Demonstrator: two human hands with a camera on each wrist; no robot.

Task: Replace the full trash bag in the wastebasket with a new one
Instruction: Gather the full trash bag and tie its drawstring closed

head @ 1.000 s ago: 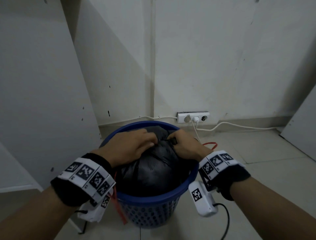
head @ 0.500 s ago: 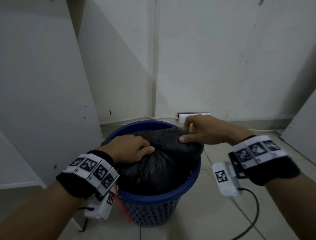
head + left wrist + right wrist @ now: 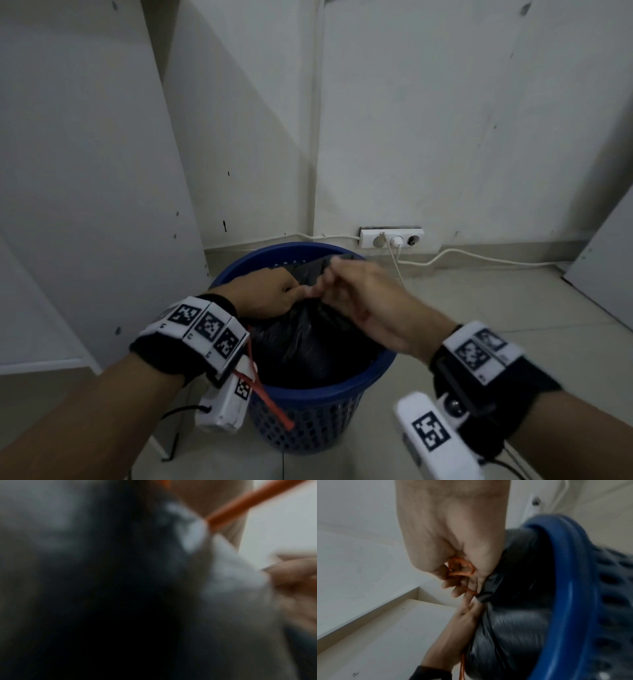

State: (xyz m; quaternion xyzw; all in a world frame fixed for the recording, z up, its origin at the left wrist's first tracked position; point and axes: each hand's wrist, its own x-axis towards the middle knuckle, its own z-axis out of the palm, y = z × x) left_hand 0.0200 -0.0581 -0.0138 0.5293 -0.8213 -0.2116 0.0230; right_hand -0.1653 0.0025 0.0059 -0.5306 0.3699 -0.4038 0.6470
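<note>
Change, right hand: half a second ago reached over the far side of the bag toward the wall; now the right hand [image 3: 363, 301] back above the bag's middle, fingertips meeting the left hand [image 3: 263, 294].
Change, left hand: stays on the near-left top of the bag, now bunching the plastic rather than lying across it.
Change, bag: top now gathered into a neck between the hands, before a smooth rounded dome.
Grip, right: fingers curled round a loop of orange drawstring [image 3: 460, 568], seen in the right wrist view.
Grip, left: fingers pinching the gathered black plastic and the orange string where it leaves the neck.
Task thing: black trash bag [image 3: 308, 346] sitting full inside the blue wastebasket [image 3: 308, 421], bulging up to its rim.
Hard to make out: left wrist view almost wholly blurred, only dark plastic, a pale patch, an orange strip and fingertips at its right edge; right hand smeared by motion in the head view.
Hidden: bag's neck covered by both hands in the head view.
Around the wastebasket: socket strip [image 3: 392, 237] on the wall just behind it, white cable [image 3: 479, 257] trailing right along the floor; white panel [image 3: 85, 171] leaning to its left; an orange strap [image 3: 270, 397] hanging from the left wrist across its rim.
</note>
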